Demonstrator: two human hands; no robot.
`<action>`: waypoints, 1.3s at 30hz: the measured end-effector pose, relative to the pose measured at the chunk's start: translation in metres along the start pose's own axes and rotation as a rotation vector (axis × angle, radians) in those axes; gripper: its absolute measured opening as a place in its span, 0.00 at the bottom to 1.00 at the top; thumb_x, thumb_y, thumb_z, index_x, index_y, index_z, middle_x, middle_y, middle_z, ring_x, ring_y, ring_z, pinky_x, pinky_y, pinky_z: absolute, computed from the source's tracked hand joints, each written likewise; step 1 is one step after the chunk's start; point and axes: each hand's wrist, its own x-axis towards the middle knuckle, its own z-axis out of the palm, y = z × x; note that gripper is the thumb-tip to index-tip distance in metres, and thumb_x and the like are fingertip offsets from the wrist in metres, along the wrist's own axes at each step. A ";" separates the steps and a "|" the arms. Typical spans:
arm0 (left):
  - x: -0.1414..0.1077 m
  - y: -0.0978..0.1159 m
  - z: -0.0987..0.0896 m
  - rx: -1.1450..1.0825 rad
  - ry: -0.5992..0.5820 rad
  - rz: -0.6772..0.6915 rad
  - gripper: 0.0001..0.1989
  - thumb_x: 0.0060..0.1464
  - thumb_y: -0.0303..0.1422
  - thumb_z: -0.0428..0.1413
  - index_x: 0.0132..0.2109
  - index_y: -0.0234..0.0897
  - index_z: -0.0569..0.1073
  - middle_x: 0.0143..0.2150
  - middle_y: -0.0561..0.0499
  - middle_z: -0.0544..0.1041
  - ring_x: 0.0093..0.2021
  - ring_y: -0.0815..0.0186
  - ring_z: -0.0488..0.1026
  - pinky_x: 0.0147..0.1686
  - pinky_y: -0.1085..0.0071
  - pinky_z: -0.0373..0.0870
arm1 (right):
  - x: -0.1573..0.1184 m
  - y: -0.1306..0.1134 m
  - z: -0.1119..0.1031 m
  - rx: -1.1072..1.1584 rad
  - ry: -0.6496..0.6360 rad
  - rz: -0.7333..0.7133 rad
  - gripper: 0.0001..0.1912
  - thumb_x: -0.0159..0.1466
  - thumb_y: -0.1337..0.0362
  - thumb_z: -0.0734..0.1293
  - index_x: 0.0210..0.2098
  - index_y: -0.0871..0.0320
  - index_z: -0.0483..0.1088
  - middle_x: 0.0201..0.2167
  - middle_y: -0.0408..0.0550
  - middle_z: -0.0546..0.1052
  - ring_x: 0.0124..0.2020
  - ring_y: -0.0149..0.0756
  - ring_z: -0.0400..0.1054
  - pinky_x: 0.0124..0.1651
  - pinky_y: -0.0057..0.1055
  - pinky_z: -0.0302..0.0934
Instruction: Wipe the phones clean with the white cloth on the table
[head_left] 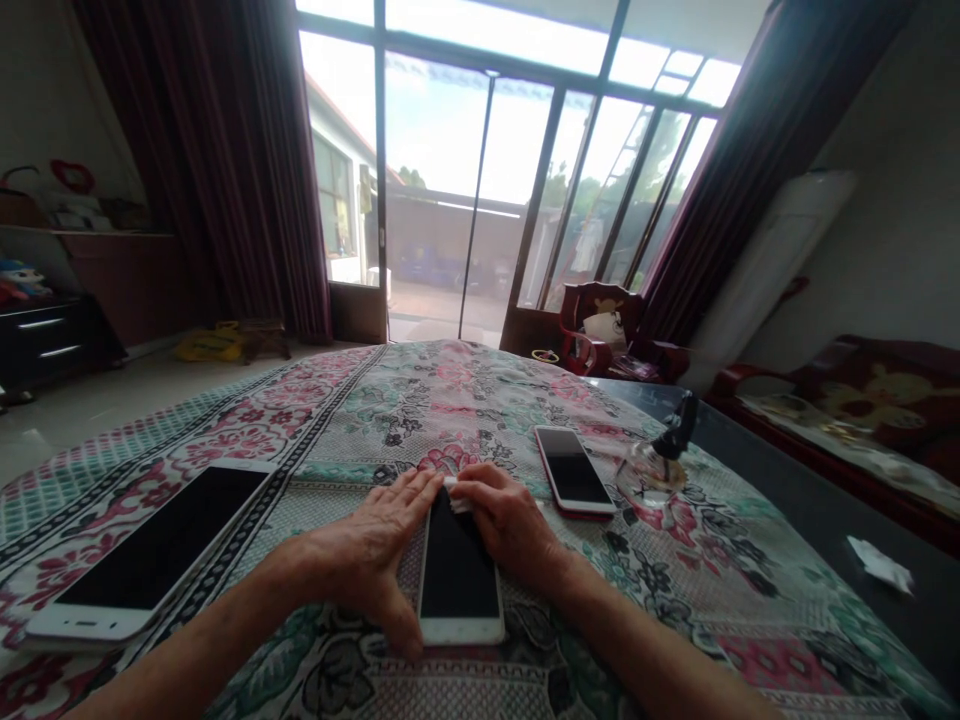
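A white-framed phone [461, 570] with a dark screen lies on the flowered tablecloth [360, 420] between my hands. My left hand [371, 545] has its fingers spread and rests along the phone's left side, thumb at the lower left corner and fingertips near the top edge. With bent fingers, my right hand [510, 515] presses a small white wipe [459, 502] on the upper part of the screen. To the right lies a smaller phone [574, 470] with a dark screen. A larger white phone [161, 545] lies at the left, screen up.
A clear glass container with a black top [660, 460] stands right of the smaller phone. Crumpled white paper [881, 565] lies on the dark surface [780, 500] at the right. Wooden chairs, curtains and glass doors are beyond.
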 end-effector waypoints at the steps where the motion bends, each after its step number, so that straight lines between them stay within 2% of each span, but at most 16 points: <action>1: -0.001 -0.001 -0.001 0.002 -0.011 -0.015 0.69 0.28 0.55 0.63 0.68 0.30 0.33 0.69 0.33 0.29 0.67 0.44 0.27 0.63 0.44 0.37 | 0.000 -0.002 0.000 0.003 -0.009 -0.004 0.17 0.63 0.75 0.57 0.45 0.54 0.70 0.45 0.48 0.71 0.47 0.35 0.65 0.51 0.38 0.62; 4: -0.001 -0.006 -0.003 0.017 -0.018 -0.046 0.70 0.28 0.56 0.63 0.68 0.28 0.33 0.69 0.34 0.30 0.68 0.46 0.27 0.63 0.47 0.36 | 0.001 -0.006 -0.002 -0.022 -0.016 -0.012 0.16 0.63 0.75 0.57 0.45 0.55 0.70 0.45 0.48 0.71 0.48 0.36 0.65 0.53 0.39 0.61; 9: 0.002 -0.013 -0.003 0.067 0.023 -0.046 0.69 0.26 0.59 0.62 0.68 0.32 0.37 0.70 0.37 0.32 0.68 0.47 0.28 0.63 0.47 0.35 | 0.002 -0.009 -0.004 -0.127 -0.026 0.005 0.12 0.67 0.70 0.57 0.47 0.55 0.68 0.45 0.49 0.72 0.49 0.37 0.63 0.55 0.42 0.57; 16: 0.004 -0.015 -0.003 0.032 0.036 -0.042 0.71 0.24 0.59 0.63 0.68 0.31 0.38 0.69 0.36 0.34 0.68 0.46 0.29 0.64 0.47 0.35 | 0.001 -0.009 0.000 -0.131 0.032 0.060 0.14 0.66 0.71 0.56 0.48 0.55 0.65 0.45 0.50 0.71 0.48 0.39 0.63 0.54 0.43 0.58; 20: 0.005 -0.017 -0.004 0.016 0.056 -0.031 0.69 0.26 0.59 0.63 0.68 0.32 0.39 0.70 0.36 0.34 0.68 0.47 0.30 0.64 0.47 0.35 | 0.004 -0.011 -0.003 -0.168 -0.007 0.074 0.13 0.67 0.70 0.57 0.48 0.56 0.67 0.46 0.50 0.69 0.49 0.38 0.63 0.53 0.38 0.58; 24: 0.006 -0.018 -0.004 -0.005 0.066 -0.017 0.66 0.30 0.59 0.61 0.68 0.33 0.40 0.70 0.38 0.35 0.68 0.48 0.29 0.64 0.48 0.34 | 0.016 -0.011 -0.006 -0.242 -0.091 0.049 0.10 0.67 0.68 0.58 0.41 0.57 0.71 0.40 0.49 0.70 0.43 0.36 0.63 0.49 0.36 0.59; 31: 0.009 -0.024 0.002 -0.023 0.079 -0.010 0.65 0.30 0.58 0.62 0.68 0.37 0.39 0.70 0.40 0.34 0.68 0.45 0.28 0.63 0.45 0.33 | 0.029 -0.010 0.001 -0.336 -0.109 0.067 0.11 0.67 0.67 0.59 0.34 0.58 0.73 0.34 0.47 0.70 0.39 0.34 0.62 0.45 0.32 0.57; 34: 0.010 -0.026 0.004 -0.024 0.093 -0.003 0.63 0.32 0.58 0.61 0.68 0.38 0.39 0.70 0.42 0.34 0.68 0.45 0.28 0.63 0.44 0.33 | 0.026 -0.015 0.001 -0.355 -0.119 0.051 0.11 0.67 0.66 0.58 0.35 0.58 0.72 0.35 0.48 0.69 0.40 0.35 0.62 0.45 0.33 0.56; 39: 0.008 -0.024 -0.001 -0.028 0.049 0.000 0.64 0.32 0.59 0.61 0.68 0.37 0.40 0.71 0.44 0.34 0.68 0.46 0.27 0.64 0.46 0.32 | 0.024 -0.024 -0.004 -0.369 -0.150 0.049 0.09 0.66 0.66 0.59 0.39 0.58 0.72 0.38 0.48 0.69 0.40 0.35 0.61 0.46 0.34 0.55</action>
